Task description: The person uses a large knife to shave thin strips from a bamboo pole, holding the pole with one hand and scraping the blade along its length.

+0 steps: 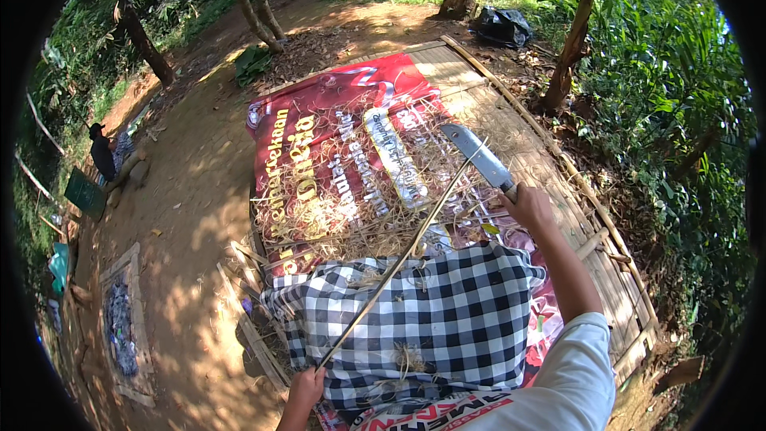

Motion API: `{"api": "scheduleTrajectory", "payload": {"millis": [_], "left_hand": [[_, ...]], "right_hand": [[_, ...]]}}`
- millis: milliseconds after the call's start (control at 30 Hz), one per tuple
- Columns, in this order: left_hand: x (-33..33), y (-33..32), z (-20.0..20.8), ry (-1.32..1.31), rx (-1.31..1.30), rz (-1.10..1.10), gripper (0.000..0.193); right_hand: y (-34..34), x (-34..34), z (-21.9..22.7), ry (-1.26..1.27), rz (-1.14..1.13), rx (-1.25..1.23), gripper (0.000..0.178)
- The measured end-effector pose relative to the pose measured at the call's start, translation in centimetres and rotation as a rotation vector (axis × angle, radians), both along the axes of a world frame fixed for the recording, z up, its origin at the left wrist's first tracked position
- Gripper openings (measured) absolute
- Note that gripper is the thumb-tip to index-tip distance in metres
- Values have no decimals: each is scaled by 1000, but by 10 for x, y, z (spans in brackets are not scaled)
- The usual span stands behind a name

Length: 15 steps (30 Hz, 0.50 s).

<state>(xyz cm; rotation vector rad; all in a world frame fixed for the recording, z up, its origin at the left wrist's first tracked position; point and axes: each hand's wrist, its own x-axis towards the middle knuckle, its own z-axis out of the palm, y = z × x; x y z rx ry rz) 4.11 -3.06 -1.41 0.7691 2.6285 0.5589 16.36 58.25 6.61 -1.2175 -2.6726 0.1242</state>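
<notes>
In my right hand (530,208) is the handle of a broad-bladed machete (477,155), its blade pointing up and to the left. A long thin strip of bamboo (396,263) slants across my lap, its near end gripped in my left hand (306,388). The strip's far end meets the machete blade, and a thin curl stands at that spot. A black-and-white checked cloth (423,311) covers my legs, with some fine shavings lying on it. Pale curled shavings (319,211) are strewn over the red printed banner (279,124) in front of me.
The banner lies on a bamboo-slat platform (523,140) with a pole along its right edge. Trees (576,40), a stump (458,4) and a black plastic bag (502,26) stand beyond. A person (104,152) sits far left; nearer is a framed ash pit (121,327).
</notes>
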Motion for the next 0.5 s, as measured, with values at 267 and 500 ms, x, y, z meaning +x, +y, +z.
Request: {"api": "scheduleTrajectory", "payload": {"millis": [267,500], "left_hand": [[1,-19,-15,-103,-4,40,40],[30,-29,-37,-174,61,186,48]], "right_hand": [[52,24,-13,184,-426,-74,65],[31,67,-12,363,-441,-420,57]]}}
